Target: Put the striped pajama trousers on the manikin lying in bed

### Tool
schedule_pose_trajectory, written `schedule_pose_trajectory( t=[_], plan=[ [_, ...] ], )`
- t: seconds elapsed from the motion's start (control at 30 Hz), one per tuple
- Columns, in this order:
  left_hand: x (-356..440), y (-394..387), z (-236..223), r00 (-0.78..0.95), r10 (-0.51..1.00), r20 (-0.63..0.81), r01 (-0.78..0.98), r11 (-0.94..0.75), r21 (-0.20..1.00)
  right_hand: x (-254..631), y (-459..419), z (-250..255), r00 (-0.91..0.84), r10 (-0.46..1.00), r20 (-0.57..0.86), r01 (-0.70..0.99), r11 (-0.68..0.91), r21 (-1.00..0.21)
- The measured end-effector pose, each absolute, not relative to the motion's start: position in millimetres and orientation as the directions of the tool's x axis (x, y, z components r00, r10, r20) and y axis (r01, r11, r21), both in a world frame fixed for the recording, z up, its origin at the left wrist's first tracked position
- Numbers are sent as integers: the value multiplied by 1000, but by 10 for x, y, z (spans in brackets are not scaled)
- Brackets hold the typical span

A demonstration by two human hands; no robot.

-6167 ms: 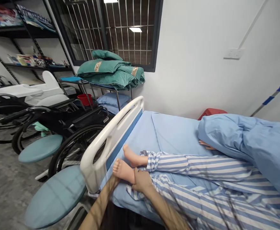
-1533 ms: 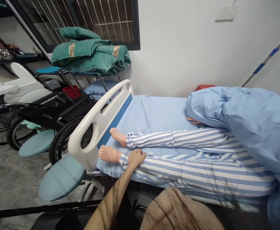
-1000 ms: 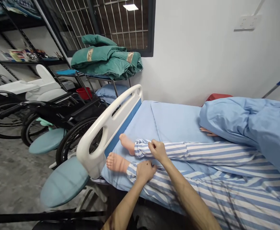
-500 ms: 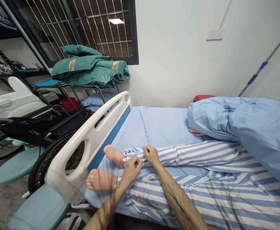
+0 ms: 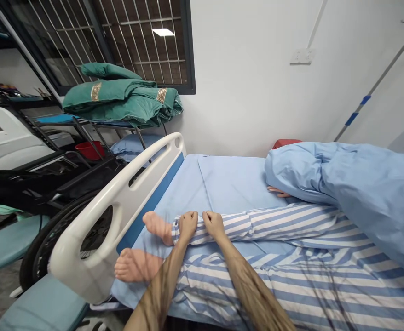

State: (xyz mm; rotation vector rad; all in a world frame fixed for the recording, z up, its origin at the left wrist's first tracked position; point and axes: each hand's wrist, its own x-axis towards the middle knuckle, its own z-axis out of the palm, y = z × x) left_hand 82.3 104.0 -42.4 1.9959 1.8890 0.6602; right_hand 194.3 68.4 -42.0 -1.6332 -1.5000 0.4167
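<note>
Both my fists are at the far leg of a lying figure with mannequin-like feet, which wears blue-and-white striped trousers [image 5: 278, 220]. My left hand [image 5: 188, 225] is closed on the lower shin, close to the trouser cuff. Just to its right my right hand [image 5: 213, 224] is closed too, knuckles up, at the top of the same leg. I make out no cloth or object in either fist. Left of my hands the far foot [image 5: 158, 227] and the near foot [image 5: 137, 265] are bare. The near trouser leg [image 5: 209, 280] passes under my forearms.
A white bed footboard [image 5: 119, 188] stands left of the feet. A blue quilt [image 5: 354, 184] covers the figure's upper part, with fingers [image 5: 278, 191] showing under its edge. A wheelchair wheel [image 5: 36, 248] is beyond the footboard. Folded green quilts [image 5: 126, 101] lie below the window.
My left hand has moved up and away from me, from between the legs onto the far shin, level with my right hand. The view has shifted slightly.
</note>
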Motion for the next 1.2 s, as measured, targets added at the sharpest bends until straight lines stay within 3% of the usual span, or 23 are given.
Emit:
schedule_pose_trajectory(
  t=[0.2, 0.37, 0.5, 0.73, 0.87, 0.97, 1.07, 1.2],
  plan=[
    [846, 1030, -393, 24, 999, 26, 918, -32, 394, 1743, 883, -177, 129, 930, 344, 673, 172, -720],
    [849, 1025, -462, 31, 999, 37, 922, -43, 385, 1712, 967, -386, 185, 943, 277, 729, 57, -682],
    [859, 994, -494, 20, 997, 72, 915, -48, 400, 1752, 950, -512, 167, 945, 281, 732, 72, -677],
    [874, 1073, -266, -64, 988, 139, 705, -54, 707, 1807, 970, -450, 220, 933, 284, 515, 136, -846],
    [970, 1203, 18, -94, 976, 198, 612, -100, 785, 1857, 1007, -436, 298, 922, 248, 322, 148, -935],
    [1083, 1196, -14, -89, 975, 203, 586, -114, 802, 1870, 1021, -443, 320, 921, 220, 237, 147, -960],
    [1162, 1105, -250, -73, 979, 193, 650, -100, 753, 1865, 1038, -458, 364, 913, 184, 208, 113, -972],
    [1185, 1035, -460, -5, 989, 151, 827, -80, 557, 1855, 1065, -485, 398, 903, 163, 231, 74, -970]
  ],
)
